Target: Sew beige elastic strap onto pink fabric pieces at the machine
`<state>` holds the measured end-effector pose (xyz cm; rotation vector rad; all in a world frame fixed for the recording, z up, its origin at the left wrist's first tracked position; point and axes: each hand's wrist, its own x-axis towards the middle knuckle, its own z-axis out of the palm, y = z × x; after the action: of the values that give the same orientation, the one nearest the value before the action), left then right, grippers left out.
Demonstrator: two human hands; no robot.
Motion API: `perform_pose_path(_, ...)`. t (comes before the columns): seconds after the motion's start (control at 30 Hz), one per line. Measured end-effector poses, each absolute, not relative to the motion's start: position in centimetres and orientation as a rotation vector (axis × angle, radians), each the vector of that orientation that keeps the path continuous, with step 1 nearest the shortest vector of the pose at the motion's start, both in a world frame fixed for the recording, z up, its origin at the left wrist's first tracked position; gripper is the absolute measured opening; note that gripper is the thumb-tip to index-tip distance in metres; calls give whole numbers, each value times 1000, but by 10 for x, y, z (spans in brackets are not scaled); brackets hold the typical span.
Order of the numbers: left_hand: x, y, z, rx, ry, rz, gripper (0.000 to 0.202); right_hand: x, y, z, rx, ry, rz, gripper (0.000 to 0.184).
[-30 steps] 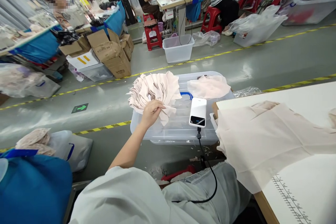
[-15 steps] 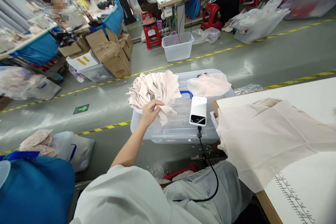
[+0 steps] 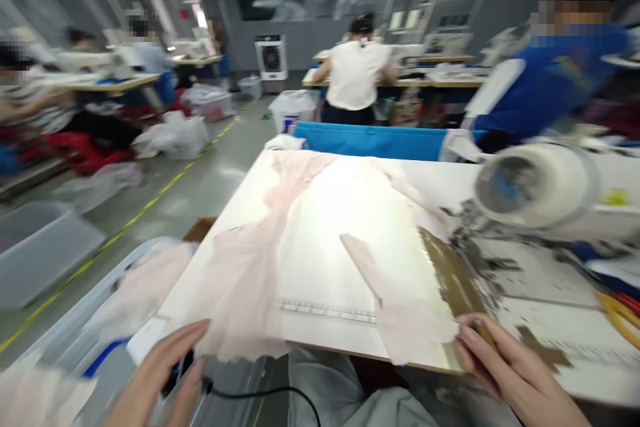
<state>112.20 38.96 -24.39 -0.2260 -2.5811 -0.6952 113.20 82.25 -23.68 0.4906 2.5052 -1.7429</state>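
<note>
My left hand (image 3: 160, 373) is at the lower left, fingers apart and holding nothing, beside the white power bank (image 3: 147, 340) with its black cable. My right hand (image 3: 505, 360) is at the table's front edge, thumb and fingers pinched at the right corner of a narrow pale pink fabric piece (image 3: 410, 327). That piece lies bent across the white tabletop. Left of it a larger sheer pink fabric piece (image 3: 240, 293) is spread out, its lower end hanging at the table edge near my left hand. Motion blurs the fine detail.
A sewing machine (image 3: 540, 183) stands on the right, with yellow-handled scissors (image 3: 620, 320) near it. A printed ruler (image 3: 325, 310) runs along the tabletop. At left, a lidded plastic bin (image 3: 115, 280) bears more pink fabric. Other people sit at tables beyond.
My view has swung right, from the bin to the sewing table. My left hand has let go of the fabric stack on the bin. My right hand has come into view.
</note>
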Motion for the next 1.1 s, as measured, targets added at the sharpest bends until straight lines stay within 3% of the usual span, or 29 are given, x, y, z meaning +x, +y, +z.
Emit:
perform_pose_path(0.2, 1040, 547, -233, -1400, -2466, -931, 49, 1158, 837, -237, 537, 2336, -1861, 61)
perform_pose_path(0.33, 1013, 612, -247, -1679, -2409, -941, 33, 1178, 849, -238, 596, 2323, -1920, 57)
perform_pose_path(0.53, 989, 682, -253, -2068, -2466, -878, 26, 1193, 861, -229, 560, 2434, -1932, 51)
perform_pose_path(0.63, 993, 703, -247, -2283, -2534, -959, 17, 1205, 871, -221, 544, 2291, -1991, 47)
perform_pose_path(0.87, 1029, 697, -199, -2321, -2955, -1861, 25, 1270, 915, -206, 665, 2145, -1858, 36)
perform_pose_path(1.03, 1026, 696, -175, -2494, -3152, -1723, 28, 1295, 938, -221, 502, 2364, -1692, 24)
perform_pose_path(1.1, 1017, 700, -177, -2466, -3223, -1654, 29, 1282, 934, -233, 362, 2592, -1576, 27)
